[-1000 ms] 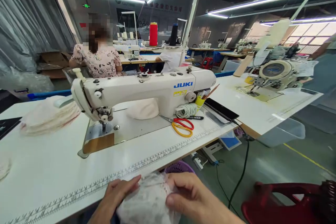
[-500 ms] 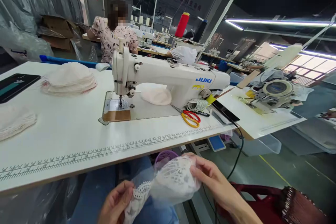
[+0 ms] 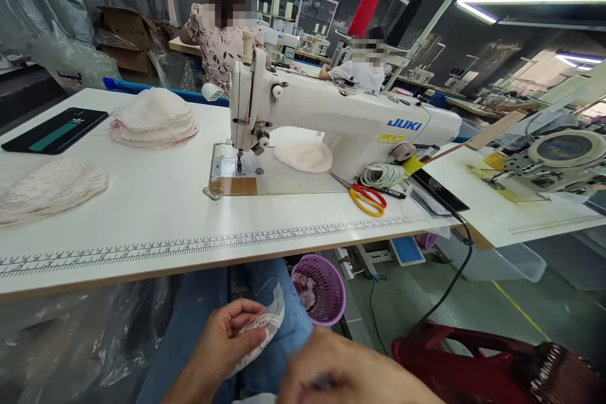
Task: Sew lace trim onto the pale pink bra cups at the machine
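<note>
Here, left hand (image 3: 222, 344): fingers pinched around a white lace piece (image 3: 265, 323), over the lap.
Right hand (image 3: 345, 375): just beside it, knuckles up; grip cannot be told.
Lace piece: below the table (image 3: 142, 221) edge, near a purple basket (image 3: 332, 295).

Lace piece (image 3: 259, 327) no longer spread between both hands, now bunched in left hand (image 3: 226, 342) at bottom centre, right hand (image 3: 343, 374) off it, purple basket (image 3: 326, 293) fully uncovered.
</note>
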The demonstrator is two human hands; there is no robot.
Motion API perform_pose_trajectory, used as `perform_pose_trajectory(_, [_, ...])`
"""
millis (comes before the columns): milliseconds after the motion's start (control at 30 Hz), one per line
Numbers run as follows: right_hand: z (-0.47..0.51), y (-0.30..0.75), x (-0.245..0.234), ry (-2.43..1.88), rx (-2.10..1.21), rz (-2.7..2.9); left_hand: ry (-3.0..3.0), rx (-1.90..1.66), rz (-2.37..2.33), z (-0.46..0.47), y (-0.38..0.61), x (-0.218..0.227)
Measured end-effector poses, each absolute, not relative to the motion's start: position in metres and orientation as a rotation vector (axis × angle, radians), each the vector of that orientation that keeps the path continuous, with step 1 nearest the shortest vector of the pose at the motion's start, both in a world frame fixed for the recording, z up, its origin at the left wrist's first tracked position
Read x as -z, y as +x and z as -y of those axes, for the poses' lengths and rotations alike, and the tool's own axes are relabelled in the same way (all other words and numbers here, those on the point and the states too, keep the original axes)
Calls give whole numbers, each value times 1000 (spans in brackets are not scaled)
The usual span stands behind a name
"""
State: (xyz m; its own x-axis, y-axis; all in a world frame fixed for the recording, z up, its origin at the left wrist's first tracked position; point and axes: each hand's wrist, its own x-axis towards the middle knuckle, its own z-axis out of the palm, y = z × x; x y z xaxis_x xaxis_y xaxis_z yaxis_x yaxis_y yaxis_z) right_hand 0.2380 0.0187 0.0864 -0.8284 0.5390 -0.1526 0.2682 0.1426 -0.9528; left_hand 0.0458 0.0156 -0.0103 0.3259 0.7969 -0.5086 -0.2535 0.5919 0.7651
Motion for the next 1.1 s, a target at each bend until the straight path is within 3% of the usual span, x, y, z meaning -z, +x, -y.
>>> perform_pose_trajectory(233, [-32, 219, -32, -1236, -1428, 2118, 665, -778, -1083, -12, 41, -3])
perform_pose_trajectory(533, [-31, 221, -35, -1167, -1516, 2107, 785, -619, -1118, -11, 38, 7])
perform_pose_trajectory(667, [-33, 219, -33, -1373, -1377, 2122, 697, -563, -1104, -3, 34, -6])
perform_pose_trajectory(1100, [-36, 219, -41, -1311, -1441, 2210, 307, -541, -1202, 1, 22, -36])
